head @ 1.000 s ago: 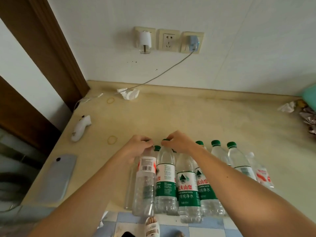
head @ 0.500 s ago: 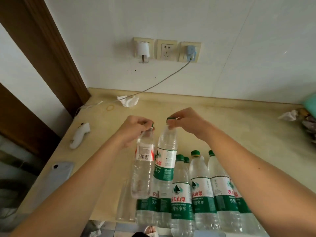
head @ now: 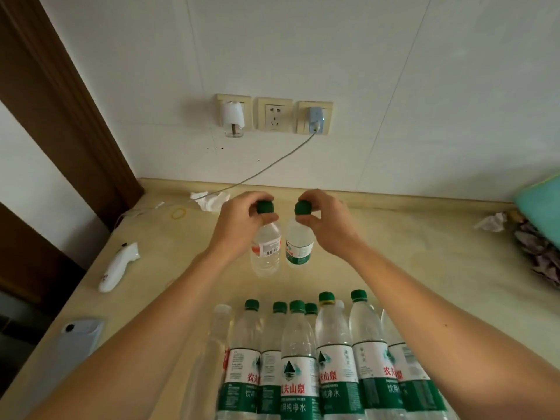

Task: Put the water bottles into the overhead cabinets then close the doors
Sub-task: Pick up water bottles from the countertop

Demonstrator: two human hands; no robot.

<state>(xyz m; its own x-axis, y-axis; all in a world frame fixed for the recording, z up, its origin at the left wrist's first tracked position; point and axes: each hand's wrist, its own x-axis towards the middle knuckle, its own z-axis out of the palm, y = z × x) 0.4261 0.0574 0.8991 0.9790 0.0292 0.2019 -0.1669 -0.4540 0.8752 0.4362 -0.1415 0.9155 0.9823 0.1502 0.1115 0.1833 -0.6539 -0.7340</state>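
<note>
My left hand (head: pixel 239 225) pinches the green cap of a clear water bottle with a red and white label (head: pixel 266 250), which hangs in the air. My right hand (head: pixel 327 225) pinches the green cap of a second bottle with a green label (head: pixel 298 247), held beside the first. Both bottles hang above the beige counter (head: pixel 409 268). Several more green-capped water bottles (head: pixel 303 359) stand in a cluster at the counter's near edge, under my forearms. No cabinet is in view.
A white handheld device (head: pixel 116 268) and a phone (head: pixel 77 338) lie at the left of the counter. Crumpled tissue (head: pixel 209 200) and a charger cable (head: pixel 266 168) sit by the wall sockets (head: pixel 274 115). Crumpled wrappers (head: pixel 536 253) and a teal object (head: pixel 542 204) are at the right.
Both hands have lifted the two bottles by their caps, up and away from the cluster. The camera has tilted upward, so more wall shows.
</note>
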